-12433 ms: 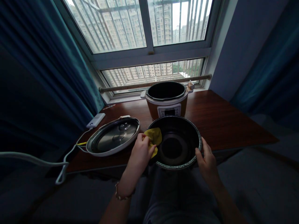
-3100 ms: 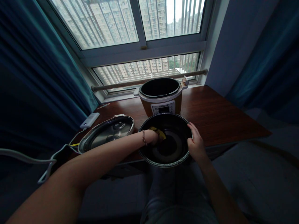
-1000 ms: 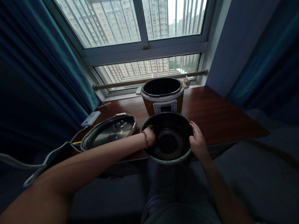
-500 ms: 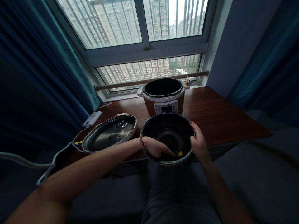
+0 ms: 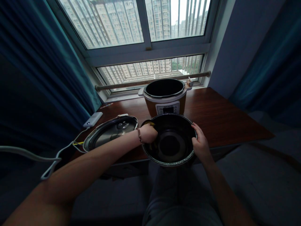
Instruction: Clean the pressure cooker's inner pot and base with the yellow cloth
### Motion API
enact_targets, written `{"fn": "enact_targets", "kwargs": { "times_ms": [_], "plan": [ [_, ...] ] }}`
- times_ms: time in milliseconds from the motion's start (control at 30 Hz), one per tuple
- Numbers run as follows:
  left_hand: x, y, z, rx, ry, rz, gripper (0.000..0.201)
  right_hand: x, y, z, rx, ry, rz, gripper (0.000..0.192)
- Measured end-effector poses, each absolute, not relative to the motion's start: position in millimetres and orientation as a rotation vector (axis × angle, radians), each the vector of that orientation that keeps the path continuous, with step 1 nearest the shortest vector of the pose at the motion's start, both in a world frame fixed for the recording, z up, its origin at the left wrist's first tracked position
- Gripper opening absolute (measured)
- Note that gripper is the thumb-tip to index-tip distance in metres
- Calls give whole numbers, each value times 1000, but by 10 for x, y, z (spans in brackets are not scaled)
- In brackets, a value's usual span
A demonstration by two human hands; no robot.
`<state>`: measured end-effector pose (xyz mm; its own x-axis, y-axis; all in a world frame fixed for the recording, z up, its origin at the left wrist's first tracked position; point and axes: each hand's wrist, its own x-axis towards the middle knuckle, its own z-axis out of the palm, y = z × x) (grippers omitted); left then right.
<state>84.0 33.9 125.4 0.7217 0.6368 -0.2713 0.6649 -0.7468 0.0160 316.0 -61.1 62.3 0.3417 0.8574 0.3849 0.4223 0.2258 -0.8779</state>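
Note:
A black inner pot (image 5: 170, 144) is tilted toward me at the table's front edge. My right hand (image 5: 200, 141) grips its right rim, thumb inside and fingers outside. At the pot's left inner wall, my left hand (image 5: 148, 134) is closed around a yellow and dark sponge (image 5: 151, 123), mostly hidden by the fingers. Directly behind the pot stands the open cooker (image 5: 150, 106), brown and white with a front control panel. To the left, near my forearm, the cooker's lid (image 5: 111, 133) lies with its metallic inside facing up.
The brown wooden table (image 5: 225, 116) stands against a window with a rail (image 5: 127, 85). A white power strip (image 5: 92, 120) lies at the table's left, with white cables (image 5: 61, 155) running over the edge. Blue curtains (image 5: 70, 62) hang at both sides.
My left hand has moved from the pot's lower inside up to its left wall, carrying the sponge. My right hand keeps its grip on the rim.

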Motion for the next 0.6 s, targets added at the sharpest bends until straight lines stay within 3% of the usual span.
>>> {"fn": "enact_targets", "kwargs": {
  "times_ms": [167, 367, 600],
  "plan": [
    [1009, 356, 1257, 3074, 1109, -554, 17, 3160, -609, 615, -1384, -1272, 431, 55],
    [1005, 400, 1343, 3245, 1013, -358, 22, 3164, -606, 625, -1391, -1286, 426, 55],
    [931, 106, 1562, 3019, 1276, -620, 17, 3157, -603, 598, -1378, -1264, 427, 56]
  ]
}}
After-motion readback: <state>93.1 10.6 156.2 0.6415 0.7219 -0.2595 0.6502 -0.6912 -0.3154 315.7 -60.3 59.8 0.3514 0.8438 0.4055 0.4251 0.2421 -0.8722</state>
